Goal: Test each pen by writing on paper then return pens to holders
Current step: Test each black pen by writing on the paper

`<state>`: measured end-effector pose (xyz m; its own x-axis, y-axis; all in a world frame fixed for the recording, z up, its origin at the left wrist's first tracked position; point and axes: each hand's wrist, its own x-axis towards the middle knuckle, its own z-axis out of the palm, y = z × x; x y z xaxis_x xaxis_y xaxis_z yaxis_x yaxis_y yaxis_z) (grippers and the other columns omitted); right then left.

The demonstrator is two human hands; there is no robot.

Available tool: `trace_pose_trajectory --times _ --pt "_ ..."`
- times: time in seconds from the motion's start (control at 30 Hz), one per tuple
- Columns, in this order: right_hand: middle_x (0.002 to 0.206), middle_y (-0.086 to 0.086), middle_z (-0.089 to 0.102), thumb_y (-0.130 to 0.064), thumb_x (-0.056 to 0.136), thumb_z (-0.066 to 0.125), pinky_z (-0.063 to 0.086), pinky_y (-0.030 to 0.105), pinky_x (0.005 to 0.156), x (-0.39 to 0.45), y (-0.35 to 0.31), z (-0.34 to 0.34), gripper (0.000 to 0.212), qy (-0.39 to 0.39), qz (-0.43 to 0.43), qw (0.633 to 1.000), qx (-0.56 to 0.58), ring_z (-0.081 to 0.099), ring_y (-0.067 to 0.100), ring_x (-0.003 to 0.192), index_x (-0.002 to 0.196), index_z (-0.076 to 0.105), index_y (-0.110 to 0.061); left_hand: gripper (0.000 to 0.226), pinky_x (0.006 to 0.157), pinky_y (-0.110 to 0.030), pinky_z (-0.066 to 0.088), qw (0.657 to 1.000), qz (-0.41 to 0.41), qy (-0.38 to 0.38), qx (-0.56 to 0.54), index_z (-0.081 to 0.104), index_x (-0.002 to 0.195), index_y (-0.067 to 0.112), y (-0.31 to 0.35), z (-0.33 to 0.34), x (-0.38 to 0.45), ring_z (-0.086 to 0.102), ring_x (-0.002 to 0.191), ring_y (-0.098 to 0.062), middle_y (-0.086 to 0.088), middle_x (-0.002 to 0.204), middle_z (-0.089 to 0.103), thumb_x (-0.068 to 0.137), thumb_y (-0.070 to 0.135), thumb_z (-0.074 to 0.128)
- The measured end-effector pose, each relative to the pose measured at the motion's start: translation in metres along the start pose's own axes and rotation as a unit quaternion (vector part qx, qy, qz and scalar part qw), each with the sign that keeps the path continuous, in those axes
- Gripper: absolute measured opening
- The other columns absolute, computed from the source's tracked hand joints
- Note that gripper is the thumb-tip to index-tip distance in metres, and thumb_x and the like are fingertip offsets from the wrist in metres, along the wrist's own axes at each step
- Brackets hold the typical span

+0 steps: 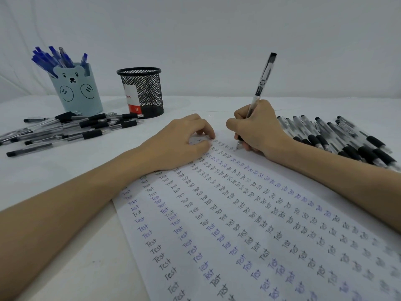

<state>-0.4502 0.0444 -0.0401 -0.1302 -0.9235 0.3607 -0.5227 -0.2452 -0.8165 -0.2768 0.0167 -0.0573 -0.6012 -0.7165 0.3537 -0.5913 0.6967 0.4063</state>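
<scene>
Bear-faced holder [79, 92] of blue pens [51, 58], mesh holder [141, 91] with a label — paper [238, 224] filled with "Test", right hand [258, 129] pinching black pen [261, 83], left hand [182, 140] loosely curled — pressing paper.

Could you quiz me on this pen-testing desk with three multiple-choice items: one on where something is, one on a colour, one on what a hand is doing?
1. Where does the black mesh holder stand?
A. Right of the bear-face holder
B. On the paper
C. Among the pens at the right edge

2. What colour are the caps of the pens in the bear-face holder?
A. Red
B. Blue
C. Green

3. What is the right hand doing?
A. Lying flat and empty
B. Reaching into the mesh holder
C. Holding a black pen with its tip on the paper

Answers:
1 A: the mesh holder sits just right of the bear-face one, behind the loose pens.
2 B: blue caps stick out of its top.
3 C: the fingers grip the pen, tip down by the last written "Test", while the left hand rests on the sheet.
</scene>
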Motion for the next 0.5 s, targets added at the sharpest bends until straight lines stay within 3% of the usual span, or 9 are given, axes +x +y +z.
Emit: trace_pose_trajectory --times 0.13,0.23,0.37,0.5 --pt "0.041 0.001 0.027 0.006 0.072 0.051 0.022 0.012 0.031 0.001 0.001 0.002 0.046 0.009 -0.008 1.0 -0.009 0.04 0.017 0.035 0.041 0.024 -0.015 0.031 0.089 -0.024 0.04 1.0 -0.003 -0.001 0.003 0.062 0.104 0.026 0.001 0.0 0.0 0.052 0.098 -0.005 0.008 0.103 0.055 0.079 0.037 0.047" --pt "0.04 0.005 0.038 0.003 0.076 0.054 0.022 0.012 0.032 0.001 0.0 -0.002 0.041 0.011 0.029 0.999 0.037 0.034 0.012 0.026 0.043 0.033 -0.012 0.032 0.089 -0.021 0.04 1.0 -0.005 -0.004 0.002 0.062 0.104 0.025 0.001 0.0 0.0 0.051 0.099 -0.005 0.008 0.104 0.056 0.079 0.038 0.047" --pt "0.032 -0.002 0.042 -0.012 0.082 0.057 0.022 0.016 0.038 0.003 -0.004 -0.007 0.027 -0.026 0.097 0.991 0.094 0.032 0.015 0.031 0.057 0.048 -0.007 0.033 0.09 -0.023 0.04 1.0 -0.003 -0.01 0.004 0.062 0.105 0.024 0.002 -0.002 0.0 0.052 0.1 -0.006 0.007 0.106 0.056 0.079 0.038 0.047" --pt "0.031 -0.005 0.039 -0.026 0.093 0.055 0.025 0.015 0.036 0.008 -0.007 -0.014 0.023 -0.038 0.098 0.99 0.097 0.03 0.012 0.031 0.081 0.042 -0.011 0.036 0.092 -0.023 0.038 1.0 -0.004 -0.017 0.003 0.063 0.106 0.023 0.004 -0.004 -0.001 0.053 0.102 -0.006 0.007 0.107 0.057 0.079 0.041 0.046"
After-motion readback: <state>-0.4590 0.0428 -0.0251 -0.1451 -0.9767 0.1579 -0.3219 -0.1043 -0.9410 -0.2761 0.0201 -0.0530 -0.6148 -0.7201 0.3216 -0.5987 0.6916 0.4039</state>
